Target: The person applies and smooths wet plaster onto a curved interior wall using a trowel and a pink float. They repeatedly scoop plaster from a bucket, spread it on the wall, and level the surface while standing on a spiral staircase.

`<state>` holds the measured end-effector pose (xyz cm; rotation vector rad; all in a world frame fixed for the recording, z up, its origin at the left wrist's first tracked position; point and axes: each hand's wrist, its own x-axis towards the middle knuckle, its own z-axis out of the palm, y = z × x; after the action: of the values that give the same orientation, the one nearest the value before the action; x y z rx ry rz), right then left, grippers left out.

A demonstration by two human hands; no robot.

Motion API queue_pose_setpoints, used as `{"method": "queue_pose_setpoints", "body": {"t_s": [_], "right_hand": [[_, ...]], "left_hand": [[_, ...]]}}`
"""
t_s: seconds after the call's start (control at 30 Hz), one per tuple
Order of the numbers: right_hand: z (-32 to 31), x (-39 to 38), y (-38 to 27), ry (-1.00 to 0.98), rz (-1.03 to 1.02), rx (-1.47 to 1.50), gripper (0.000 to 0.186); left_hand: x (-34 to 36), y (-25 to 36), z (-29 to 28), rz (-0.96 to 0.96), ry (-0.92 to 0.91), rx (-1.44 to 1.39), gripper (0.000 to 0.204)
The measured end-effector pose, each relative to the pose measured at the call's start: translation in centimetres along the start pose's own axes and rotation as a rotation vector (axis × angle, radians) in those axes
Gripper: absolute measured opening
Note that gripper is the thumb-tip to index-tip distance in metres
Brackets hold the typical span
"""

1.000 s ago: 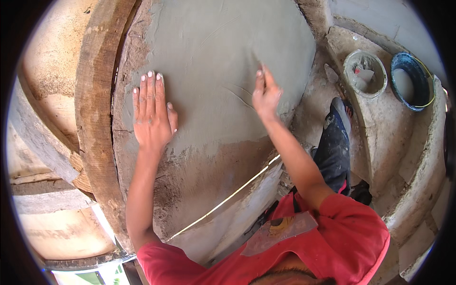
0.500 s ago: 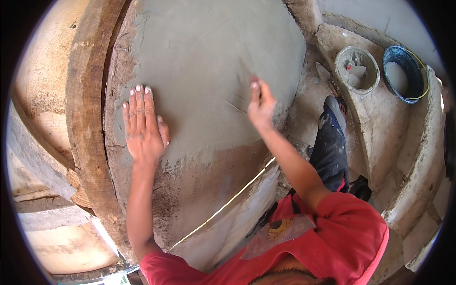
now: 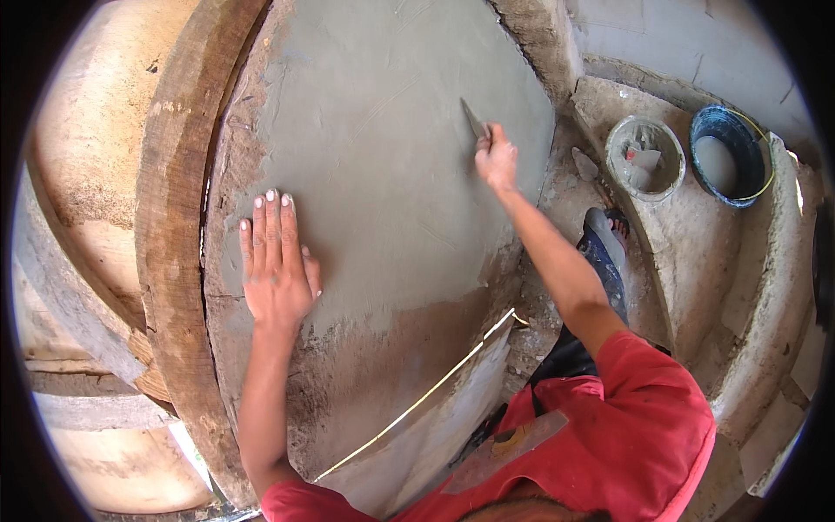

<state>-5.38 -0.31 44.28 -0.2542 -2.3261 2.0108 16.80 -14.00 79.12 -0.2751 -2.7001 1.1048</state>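
Observation:
Wet grey plaster point(image 3: 374, 165) covers most of the broad surface before me, with a few thin scratch lines in it. My left hand point(image 3: 280, 268) lies flat at its left side, fingers stretched out together and the thumb slightly apart. On the right, my right hand point(image 3: 496, 158) is closed round the handle of a trowel point(image 3: 470, 118). The trowel's narrow blade points up and left along the plaster; the hand hides its handle. Below the grey coat shows a brown, rougher band of the surface point(image 3: 383, 357).
A curved wooden beam point(image 3: 174, 217) borders the surface on the left. A mortar-smeared bucket point(image 3: 645, 184) and a dark blue bucket point(image 3: 729, 174) holding greyish liquid stand on a ledge at the right. A pale yellow line point(image 3: 409, 407) runs along the lower edge.
My right hand has moved up and right with the trowel, whose blade now shows clearly. The left hand stays flat; the whole view has shifted slightly.

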Motion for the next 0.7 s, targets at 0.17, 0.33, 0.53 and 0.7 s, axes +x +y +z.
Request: {"method": "queue_pose_setpoints", "body": {"t_s": [0.17, 0.33, 0.53, 0.7], "right_hand": [[1.2, -14.6, -3.6, -0.194, -0.249, 0.037, 0.049], [-4.3, -22.0, -7.6, -0.430, -0.289, 0.135, 0.054], [-5.0, -4.4, -12.0, -0.004, -0.210, 0.133, 0.043], [-2.6, 0.3, -15.8, -0.026, -0.362, 0.092, 0.048]], "left_hand": [[0.1, 0.1, 0.0, -0.007, 0.001, 0.007, 0.069], [-0.1, -0.1, 0.0, 0.003, -0.011, 0.013, 0.071], [-0.2, 0.0, 0.2, -0.021, -0.020, 0.009, 0.074], [-0.2, -0.1, 0.2, -0.011, 0.013, -0.031, 0.073]]}}
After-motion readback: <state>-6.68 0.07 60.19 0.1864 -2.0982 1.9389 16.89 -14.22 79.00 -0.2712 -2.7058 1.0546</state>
